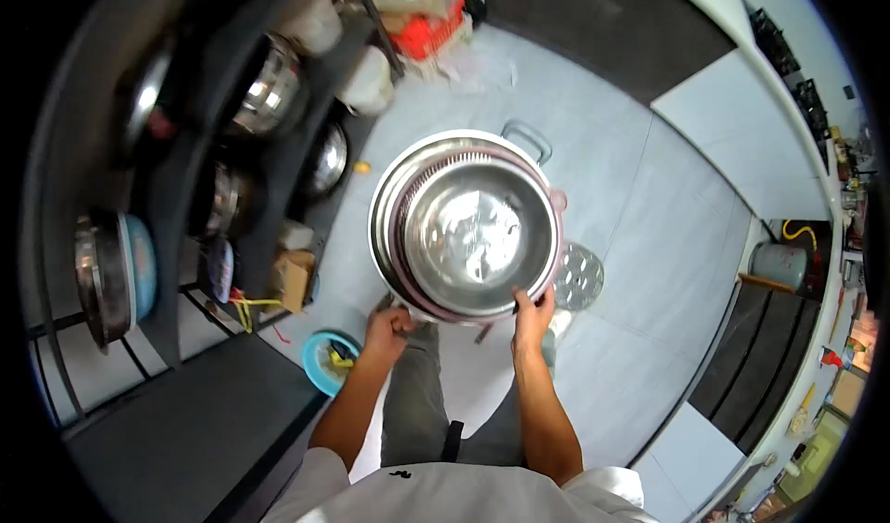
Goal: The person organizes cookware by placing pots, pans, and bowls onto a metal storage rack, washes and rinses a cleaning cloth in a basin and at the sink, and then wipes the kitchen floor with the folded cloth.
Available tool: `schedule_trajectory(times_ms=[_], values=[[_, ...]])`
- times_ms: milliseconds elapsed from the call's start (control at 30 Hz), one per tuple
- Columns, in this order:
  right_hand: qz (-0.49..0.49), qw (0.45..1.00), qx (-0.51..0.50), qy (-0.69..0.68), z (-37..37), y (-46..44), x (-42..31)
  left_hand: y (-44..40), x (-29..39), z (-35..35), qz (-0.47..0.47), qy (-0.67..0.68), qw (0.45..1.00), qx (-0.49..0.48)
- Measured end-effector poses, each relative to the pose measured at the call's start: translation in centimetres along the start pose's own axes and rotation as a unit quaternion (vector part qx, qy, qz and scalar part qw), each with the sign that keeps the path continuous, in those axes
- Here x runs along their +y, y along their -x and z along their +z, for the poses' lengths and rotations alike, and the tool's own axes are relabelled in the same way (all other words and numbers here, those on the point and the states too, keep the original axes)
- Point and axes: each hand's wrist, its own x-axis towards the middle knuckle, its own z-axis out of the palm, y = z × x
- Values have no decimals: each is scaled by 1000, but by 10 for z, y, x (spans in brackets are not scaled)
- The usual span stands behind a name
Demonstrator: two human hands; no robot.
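Observation:
Between my hands is a stack of nested vessels. The outermost is a wide steel pot (389, 189) with a loop handle (528, 141) at its far right. Inside it sits a pinkish-brown plastic colander (443, 163) with a slotted rim, and in that a shiny steel basin (477, 231) with nothing visible in it. My left hand (385, 328) is curled closed at the stack's near left edge; its exact grip is partly hidden. My right hand (532, 319) grips the near right edge, thumb over the rim and fingers beneath.
At left stands a dark shelf rack (199, 152) with pots and basins. A light-blue basin (315, 361) sits on the floor near my left forearm. Right of the stack lies a round clear object (580, 277). A counter with cabinets (742, 124) runs along the right.

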Motion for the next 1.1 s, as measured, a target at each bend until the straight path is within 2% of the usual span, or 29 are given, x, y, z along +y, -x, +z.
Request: schedule_trajectory(times_ms=[33,67,133,200,267,333,400,433,500,733,833,967,1033,1100], values=[[-26,1000,10,-5,21,25,-19,26,23,1,1,4,1000,0],[20,999,26,-2,36,55,-39,55,45,0,1,8,1000,2],[-82,996,26,28,53,74,-16,82,75,-27,26,-20,999,5],[-110,993,36,24,81,117,-36,137,115,-21,60,-18,998,-24],[-82,996,20,38,101,158,-82,167,146,-20,88,-2,995,-39],[-108,994,-16,21,109,173,-96,220,169,2,123,-3,991,-44],[-104,994,-26,32,114,199,-130,249,181,5,173,-68,980,-73],[-135,990,-6,45,118,200,-134,268,189,15,185,-89,976,-76],[-169,985,-30,28,128,211,-141,296,206,15,217,-144,962,-84],[-220,968,-115,-25,124,217,-208,341,197,38,327,-123,935,-66],[-223,962,-148,-52,128,246,-265,382,211,69,333,-87,936,-76],[-276,933,-218,-77,143,258,-336,426,235,114,367,-67,924,-80],[-285,917,-261,-98,161,260,-361,443,253,125,412,-67,903,-106],[-243,902,-325,-147,179,270,-392,465,271,138,438,-63,891,-99]])
